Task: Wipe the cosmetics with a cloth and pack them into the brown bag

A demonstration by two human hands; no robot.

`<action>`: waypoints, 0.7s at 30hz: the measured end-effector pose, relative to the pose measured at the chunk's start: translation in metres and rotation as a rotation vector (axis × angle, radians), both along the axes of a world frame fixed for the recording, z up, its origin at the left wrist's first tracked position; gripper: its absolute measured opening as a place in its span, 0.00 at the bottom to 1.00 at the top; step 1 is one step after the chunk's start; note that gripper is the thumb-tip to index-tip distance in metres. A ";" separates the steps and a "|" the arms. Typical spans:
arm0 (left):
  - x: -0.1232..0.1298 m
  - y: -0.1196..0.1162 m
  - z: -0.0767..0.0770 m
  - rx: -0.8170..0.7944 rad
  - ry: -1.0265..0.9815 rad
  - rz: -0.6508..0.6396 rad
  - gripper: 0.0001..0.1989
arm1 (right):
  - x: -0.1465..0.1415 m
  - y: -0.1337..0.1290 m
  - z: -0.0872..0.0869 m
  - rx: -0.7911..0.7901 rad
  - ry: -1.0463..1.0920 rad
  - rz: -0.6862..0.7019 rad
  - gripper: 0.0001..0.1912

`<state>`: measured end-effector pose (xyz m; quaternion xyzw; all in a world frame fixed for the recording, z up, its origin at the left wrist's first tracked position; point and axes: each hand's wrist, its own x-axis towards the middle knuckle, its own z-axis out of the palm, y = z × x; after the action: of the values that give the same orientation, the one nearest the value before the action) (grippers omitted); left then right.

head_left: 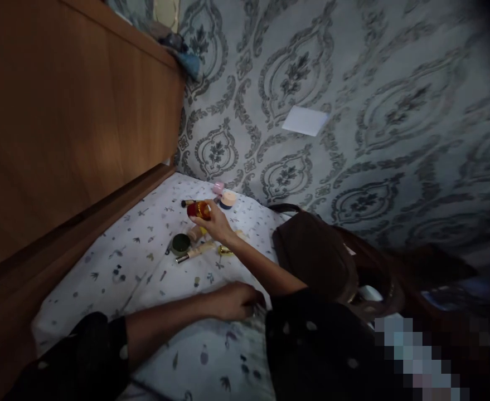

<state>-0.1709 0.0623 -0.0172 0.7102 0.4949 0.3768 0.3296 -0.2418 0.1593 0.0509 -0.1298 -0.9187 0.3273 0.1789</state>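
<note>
My right hand [220, 224] is closed round a small red and amber-gold bottle [198, 210], held above the printed white sheet [144, 234]. Below and around it lie a dark green round jar [181, 243], a beige tube with a silver cap [194, 252] and a gold-coloured item [225, 250]. A peach-toned container [195, 233] is partly hidden under the bottle. Behind the hand are a jar with a beige lid [228, 200], a small pink jar [218, 187] and a dark slim stick [187, 203]. Nearer to me, my left hand [232, 301] is closed; its fingertips are in shadow, and what they hold cannot be made out.
A wooden panel [81, 111] borders the sheet on the left. At the back rises a patterned wall [245, 100] with a white plate [305, 121] on it. To the right stands a dark brown bag [311, 250]. A blue cloth [189, 64] hangs over the panel's far corner.
</note>
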 end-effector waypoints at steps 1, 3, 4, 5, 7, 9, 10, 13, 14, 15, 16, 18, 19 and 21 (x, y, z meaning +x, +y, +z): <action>0.000 -0.001 0.003 -0.009 0.019 -0.011 0.12 | 0.019 0.002 -0.001 -0.010 0.022 0.046 0.25; 0.000 -0.006 0.011 -0.035 0.072 -0.054 0.16 | 0.056 0.001 -0.007 0.018 -0.002 0.109 0.27; -0.001 -0.009 0.015 -0.051 0.098 -0.082 0.17 | 0.071 -0.001 -0.012 0.044 -0.020 0.128 0.29; -0.001 -0.012 0.019 -0.071 0.121 -0.111 0.18 | 0.084 -0.003 -0.018 0.067 -0.027 0.153 0.30; -0.001 -0.019 0.027 -0.115 0.157 -0.176 0.20 | 0.103 -0.008 -0.031 0.105 -0.018 0.195 0.30; -0.001 -0.027 0.035 -0.140 0.170 -0.225 0.20 | 0.112 -0.012 -0.043 0.119 0.002 0.216 0.31; -0.002 -0.032 0.039 -0.149 0.178 -0.249 0.20 | 0.114 -0.014 -0.047 0.112 0.012 0.215 0.31; -0.014 -0.051 0.057 -0.174 0.171 -0.258 0.19 | 0.117 -0.019 -0.051 0.017 0.073 0.162 0.32; -0.021 -0.060 0.064 -0.183 0.143 -0.234 0.19 | 0.119 -0.021 -0.050 -0.036 0.106 0.129 0.32; -0.029 -0.068 0.071 -0.197 0.096 -0.201 0.18 | 0.123 -0.023 -0.047 -0.089 0.151 0.086 0.31; -0.038 -0.077 0.078 -0.201 0.035 -0.151 0.16 | 0.128 -0.025 -0.044 -0.133 0.206 0.036 0.31; -0.055 -0.094 0.086 -0.229 -0.108 -0.007 0.15 | 0.143 -0.028 -0.037 -0.181 0.318 -0.073 0.31; -0.062 -0.100 0.088 -0.239 -0.199 0.120 0.15 | 0.152 -0.029 -0.034 -0.188 0.357 -0.118 0.31; -0.072 -0.107 0.085 -0.218 -0.369 0.416 0.19 | 0.171 -0.029 -0.033 -0.204 0.374 -0.169 0.30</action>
<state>-0.2432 -0.0449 0.0680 0.4735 0.5990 0.5038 0.4040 -0.0711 0.1305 0.0182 -0.1608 -0.8175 0.4209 0.3588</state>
